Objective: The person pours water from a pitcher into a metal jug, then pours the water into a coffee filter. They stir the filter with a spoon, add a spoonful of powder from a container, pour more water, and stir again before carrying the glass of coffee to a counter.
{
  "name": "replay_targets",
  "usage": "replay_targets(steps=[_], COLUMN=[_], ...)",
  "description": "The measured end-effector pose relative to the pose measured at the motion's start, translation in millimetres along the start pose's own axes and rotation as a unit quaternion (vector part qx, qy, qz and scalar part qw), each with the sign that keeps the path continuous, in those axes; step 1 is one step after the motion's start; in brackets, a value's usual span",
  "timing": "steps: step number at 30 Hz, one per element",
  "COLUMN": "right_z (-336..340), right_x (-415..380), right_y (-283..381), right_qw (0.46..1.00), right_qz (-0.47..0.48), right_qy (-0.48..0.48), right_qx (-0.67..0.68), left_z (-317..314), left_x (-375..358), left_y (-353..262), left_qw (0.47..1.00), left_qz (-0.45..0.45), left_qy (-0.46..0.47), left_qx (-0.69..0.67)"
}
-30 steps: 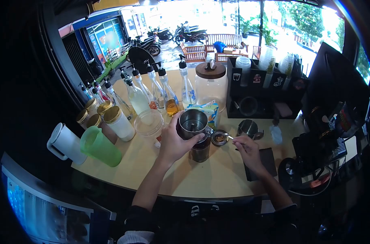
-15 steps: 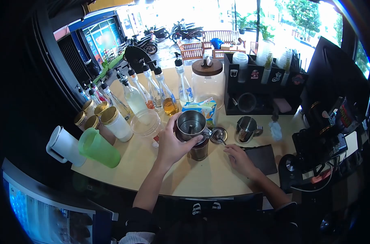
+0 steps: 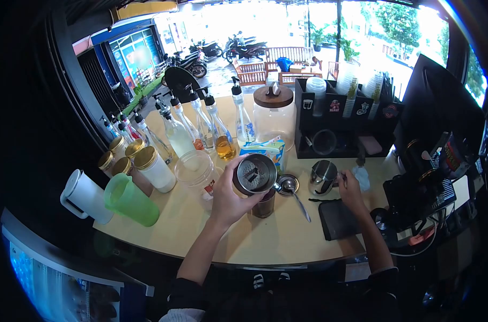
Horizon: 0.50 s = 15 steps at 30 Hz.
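My left hand (image 3: 230, 190) is wrapped round a metal coffee drip filter (image 3: 255, 173), tilted toward me so its perforated bottom and short central stem show. Partly hidden beneath it, a dark metallic cup (image 3: 264, 208) stands on the table. To the right, my right hand (image 3: 351, 189) has its fingers closed on the handle of a shiny steel pitcher (image 3: 323, 178). Between the two hands lies a small round metal dish (image 3: 288, 182), with a spoon (image 3: 303, 207) resting in it, handle toward me.
A dark folded cloth (image 3: 338, 221) lies before the pitcher. Behind my left hand are a clear round container (image 3: 194, 169), pump bottles (image 3: 221, 131) and a carton (image 3: 270, 150). A green pitcher (image 3: 130, 199) stands left; a black cup organizer (image 3: 346, 129) and glass jar (image 3: 274, 121) stand behind.
My right hand has let go of the spoon, which now rests in the dish, and moved up and right to the pitcher's handle. The filter in my left hand is tipped more toward me.
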State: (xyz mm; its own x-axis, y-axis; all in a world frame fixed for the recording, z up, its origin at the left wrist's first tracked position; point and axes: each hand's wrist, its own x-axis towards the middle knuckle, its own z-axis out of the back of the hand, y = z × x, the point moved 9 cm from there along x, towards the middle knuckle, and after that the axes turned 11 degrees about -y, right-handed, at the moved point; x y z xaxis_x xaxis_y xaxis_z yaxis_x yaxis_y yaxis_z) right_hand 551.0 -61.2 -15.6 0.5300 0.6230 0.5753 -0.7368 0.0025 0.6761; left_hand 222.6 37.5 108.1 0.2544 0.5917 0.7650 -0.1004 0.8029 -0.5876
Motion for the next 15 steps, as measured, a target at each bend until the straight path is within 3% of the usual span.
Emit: replay_targets(steps=[2, 3, 5, 12, 15], right_z=[-5.4, -8.2, -23.0, -11.8, 1.0], right_x=[-6.2, -7.2, -9.1, 10.5, 30.7], right_y=[-17.0, -24.1, -34.4, 2.2, 44.2], right_qw=[0.991, 0.991, 0.953, 0.960, 0.960], right_qz=[-0.113, -0.112, -0.149, -0.129, -0.078], right_qy=[0.031, 0.032, 0.061, 0.012, 0.016], right_qx=[0.064, 0.064, 0.255, 0.246, 0.268], left_z=[2.1, 3.6, 2.7, -2.1, -6.0], left_x=[0.3, 0.0, -1.4, -3.1, -3.6], left_y=[0.2, -0.1, 5.1, 20.3, 25.3], left_qw=[1.000, 1.000, 1.000, 0.994, 0.992], left_qz=[-0.007, -0.012, 0.009, 0.066, 0.092], left_qy=[-0.012, -0.022, -0.020, 0.000, 0.021], left_qx=[-0.001, -0.002, -0.018, -0.085, -0.088])
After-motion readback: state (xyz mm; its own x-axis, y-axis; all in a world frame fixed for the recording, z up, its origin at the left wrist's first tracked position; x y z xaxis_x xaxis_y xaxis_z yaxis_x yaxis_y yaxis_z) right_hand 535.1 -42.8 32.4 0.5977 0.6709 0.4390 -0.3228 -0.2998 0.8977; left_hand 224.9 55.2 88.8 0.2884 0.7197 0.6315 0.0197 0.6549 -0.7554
